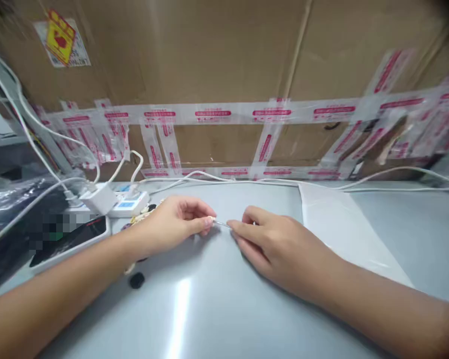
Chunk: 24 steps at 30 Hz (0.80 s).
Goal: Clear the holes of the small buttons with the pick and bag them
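Above the middle of the grey table, my left hand (179,219) pinches a small whitish piece (212,219) between thumb and fingertips; its kind is too small to make out. My right hand (264,239) has its fingers closed round a thin metal rod (222,224), whose tip reaches to the whitish piece. Most of the rod is hidden in the right hand, so I cannot tell what tool it is. Partly behind my left wrist lie beige and dark small items (145,213). A round black piece (136,280) rests on the table below my left forearm.
At the left stand a white power strip (129,205) with plugs and a dark-screened device with a white edge (108,228). White cables (243,180) run along the back. A large taped cardboard box (217,55) walls off the rear. White sheeting (333,224) lies at right.
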Motion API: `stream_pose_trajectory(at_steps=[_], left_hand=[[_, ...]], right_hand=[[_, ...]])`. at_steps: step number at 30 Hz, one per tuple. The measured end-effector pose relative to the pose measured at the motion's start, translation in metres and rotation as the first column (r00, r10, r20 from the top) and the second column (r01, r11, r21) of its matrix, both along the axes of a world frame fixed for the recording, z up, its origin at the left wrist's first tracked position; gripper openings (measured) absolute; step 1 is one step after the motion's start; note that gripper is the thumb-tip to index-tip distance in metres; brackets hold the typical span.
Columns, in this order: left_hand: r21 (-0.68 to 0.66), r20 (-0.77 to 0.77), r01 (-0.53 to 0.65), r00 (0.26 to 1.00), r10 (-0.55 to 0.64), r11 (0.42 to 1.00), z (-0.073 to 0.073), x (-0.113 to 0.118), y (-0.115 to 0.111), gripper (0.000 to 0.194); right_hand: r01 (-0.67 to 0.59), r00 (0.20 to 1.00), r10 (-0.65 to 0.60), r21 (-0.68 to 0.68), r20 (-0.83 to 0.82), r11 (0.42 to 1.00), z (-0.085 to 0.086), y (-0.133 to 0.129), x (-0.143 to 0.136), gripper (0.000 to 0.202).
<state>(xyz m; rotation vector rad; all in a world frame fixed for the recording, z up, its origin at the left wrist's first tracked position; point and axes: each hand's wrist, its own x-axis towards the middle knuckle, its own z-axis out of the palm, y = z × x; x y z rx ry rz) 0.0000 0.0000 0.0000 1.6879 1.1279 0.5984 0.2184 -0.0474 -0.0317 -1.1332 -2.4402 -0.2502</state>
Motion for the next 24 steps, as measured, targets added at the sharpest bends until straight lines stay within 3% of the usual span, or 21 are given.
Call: stream_pose_trajectory(at_steps=[4, 9, 24], left_hand=[[0.071, -0.083, -0.021, 0.996, 0.027, 0.997, -0.004, 0.001, -0.005, 0.017], [0.153, -0.149, -0.007, 0.988, 0.030, 0.988, -0.002, 0.002, -0.008, 0.019], [0.059, -0.029, -0.024, 0.999, 0.025, 0.998, 0.005, -0.004, -0.002, 0.019]], right_hand=[[-0.012, 0.994, 0.002, 0.095, 0.105, 0.995, 0.004, -0.005, 0.000, 0.023], [-0.032, 0.980, 0.014, 0.087, 0.201, 0.996, 0.004, -0.006, -0.001, 0.020], [0.016, 1.000, -0.018, 0.127, 0.013, 0.992, 0.005, -0.005, 0.001, 0.027]])
